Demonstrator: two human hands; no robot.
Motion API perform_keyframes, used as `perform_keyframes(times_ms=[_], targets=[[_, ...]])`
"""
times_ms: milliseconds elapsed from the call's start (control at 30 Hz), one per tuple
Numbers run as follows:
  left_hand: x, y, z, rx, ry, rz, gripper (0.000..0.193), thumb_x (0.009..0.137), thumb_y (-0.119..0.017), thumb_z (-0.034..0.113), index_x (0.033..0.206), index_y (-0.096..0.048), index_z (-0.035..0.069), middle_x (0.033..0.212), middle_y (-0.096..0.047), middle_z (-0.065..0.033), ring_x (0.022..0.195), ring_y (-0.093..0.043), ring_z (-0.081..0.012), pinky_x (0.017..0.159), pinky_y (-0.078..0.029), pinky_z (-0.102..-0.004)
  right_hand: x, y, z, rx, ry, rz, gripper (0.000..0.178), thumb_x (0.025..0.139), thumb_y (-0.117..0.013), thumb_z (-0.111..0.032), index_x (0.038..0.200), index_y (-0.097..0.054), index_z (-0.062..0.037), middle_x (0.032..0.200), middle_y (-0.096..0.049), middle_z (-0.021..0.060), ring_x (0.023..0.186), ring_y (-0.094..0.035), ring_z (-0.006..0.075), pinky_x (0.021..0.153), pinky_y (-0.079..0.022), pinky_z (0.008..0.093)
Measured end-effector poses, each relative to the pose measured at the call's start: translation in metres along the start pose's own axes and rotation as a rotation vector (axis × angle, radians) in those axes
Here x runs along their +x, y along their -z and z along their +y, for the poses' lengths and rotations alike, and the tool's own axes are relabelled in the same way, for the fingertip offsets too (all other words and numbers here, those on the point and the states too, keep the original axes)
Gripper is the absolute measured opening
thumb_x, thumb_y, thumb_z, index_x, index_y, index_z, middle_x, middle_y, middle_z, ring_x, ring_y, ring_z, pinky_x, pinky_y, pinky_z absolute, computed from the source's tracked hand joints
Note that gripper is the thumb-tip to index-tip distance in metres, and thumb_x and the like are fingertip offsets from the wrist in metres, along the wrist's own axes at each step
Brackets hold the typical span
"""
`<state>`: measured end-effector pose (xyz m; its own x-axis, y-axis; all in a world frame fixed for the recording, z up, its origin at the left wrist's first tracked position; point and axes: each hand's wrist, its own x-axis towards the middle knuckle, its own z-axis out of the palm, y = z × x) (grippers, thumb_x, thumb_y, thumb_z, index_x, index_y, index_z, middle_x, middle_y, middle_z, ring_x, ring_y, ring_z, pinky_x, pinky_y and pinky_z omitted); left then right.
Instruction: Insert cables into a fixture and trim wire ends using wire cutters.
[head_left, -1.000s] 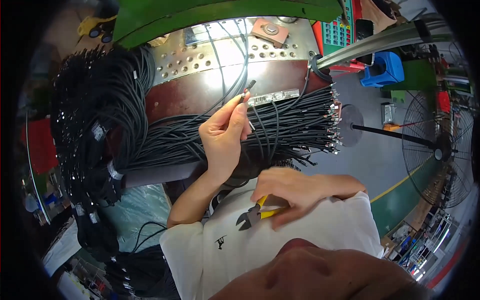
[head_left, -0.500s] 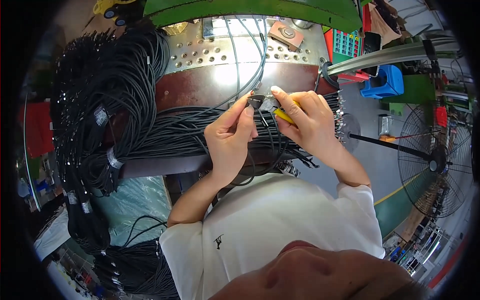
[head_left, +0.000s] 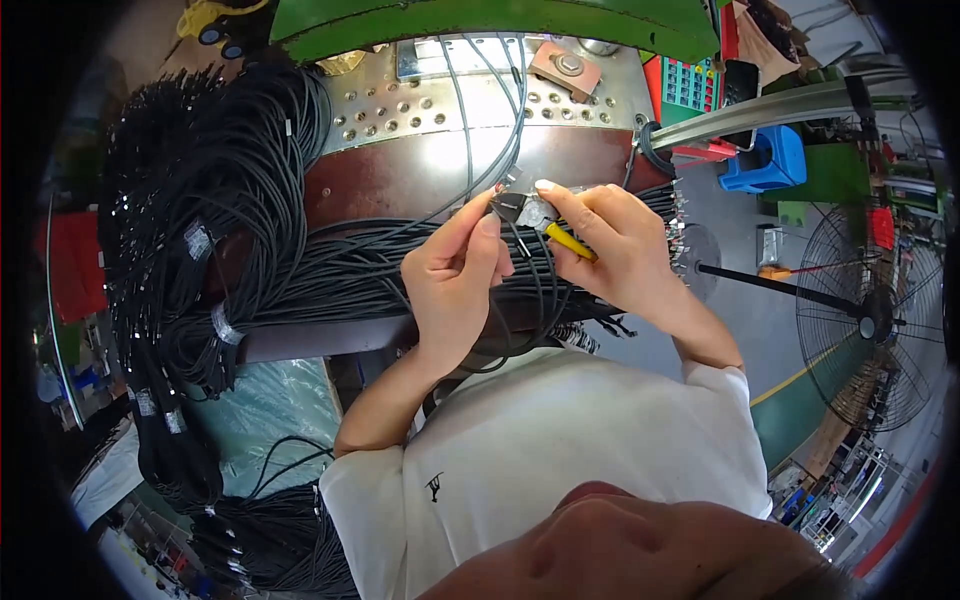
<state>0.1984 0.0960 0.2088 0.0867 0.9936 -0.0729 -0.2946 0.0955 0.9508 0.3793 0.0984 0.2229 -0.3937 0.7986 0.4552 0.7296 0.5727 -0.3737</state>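
My left hand (head_left: pixel 450 280) pinches a small black cable end (head_left: pixel 508 206) between thumb and forefinger. A tiny reddish tip shows at its fingertips. Close on its right, my right hand (head_left: pixel 622 250) is closed around yellow-handled pliers (head_left: pixel 570 242). Their metal head is at the black piece; whether the jaws touch it I cannot tell. Below both hands, a thick bundle of black cables (head_left: pixel 370 262) lies along the bench. Several loose cables (head_left: pixel 468 120) run up from the hands towards the machine.
A perforated metal plate (head_left: pixel 385 110) lies under a green machine frame (head_left: pixel 500 25). Large coils of black cable (head_left: pixel 240 150) hang at the left. On the right are a control panel with buttons (head_left: pixel 690 88), a blue stool (head_left: pixel 765 160) and a floor fan (head_left: pixel 870 325).
The pliers' yellow handle shows more, and their head has turned slightly. My right-hand fingers have shifted around the handles. The left hand keeps its pinch, a little farther left.
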Motion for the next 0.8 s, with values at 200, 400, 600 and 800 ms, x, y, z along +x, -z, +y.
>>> perform_keyframes(times_ms=[200,400,600,800], targets=[[-0.001,0.0,-0.005,0.123,-0.021,0.008,0.029,0.092,-0.053,0.01,0.119,-0.057,0.0,0.064,-0.057,0.0009,0.056,-0.05,-0.0017,0.051,-0.04,-0.0161,-0.001,-0.001,0.0,-0.058,-0.034,-0.03,0.052,0.065,-0.07,-0.012,0.116,-0.059,-0.0096,0.076,-0.053,0.0023,0.065,-0.053,0.0191,0.057,-0.045,0.0312],[0.0,0.003,-0.005,0.198,-0.044,-0.023,0.029,0.092,-0.052,0.01,0.118,-0.058,0.0,0.062,-0.056,0.0005,0.056,-0.049,-0.0016,0.051,-0.039,-0.0159,-0.003,0.002,0.001,0.15,-0.136,-0.146,0.049,0.068,-0.068,-0.011,0.116,-0.059,-0.0082,0.078,-0.057,0.0035,0.067,-0.055,0.0169,0.059,-0.046,0.0285],[0.011,0.008,-0.016,-0.002,0.095,-0.038,0.028,0.094,-0.049,0.014,0.114,-0.058,-0.003,0.061,-0.055,-0.0005,0.053,-0.044,-0.003,0.05,-0.035,-0.0165,-0.01,0.023,0.01,0.976,-0.613,-0.262,0.045,0.075,-0.065,-0.01,0.119,-0.056,-0.0046,0.085,-0.058,0.0056,0.072,-0.051,0.0075,0.066,-0.042,0.0232],[0.019,0.02,-0.017,-0.168,0.159,0.041,0.04,0.094,-0.052,0.025,0.12,-0.051,-0.005,0.066,-0.056,-0.003,0.056,-0.047,-0.0052,0.051,-0.037,-0.0172,-0.014,0.047,0.039,0.034,-0.259,0.095,0.054,0.07,-0.068,-0.018,0.119,-0.052,-0.004,0.091,-0.056,0.0088,0.087,-0.054,0.0221,0.078,-0.043,0.0336]])
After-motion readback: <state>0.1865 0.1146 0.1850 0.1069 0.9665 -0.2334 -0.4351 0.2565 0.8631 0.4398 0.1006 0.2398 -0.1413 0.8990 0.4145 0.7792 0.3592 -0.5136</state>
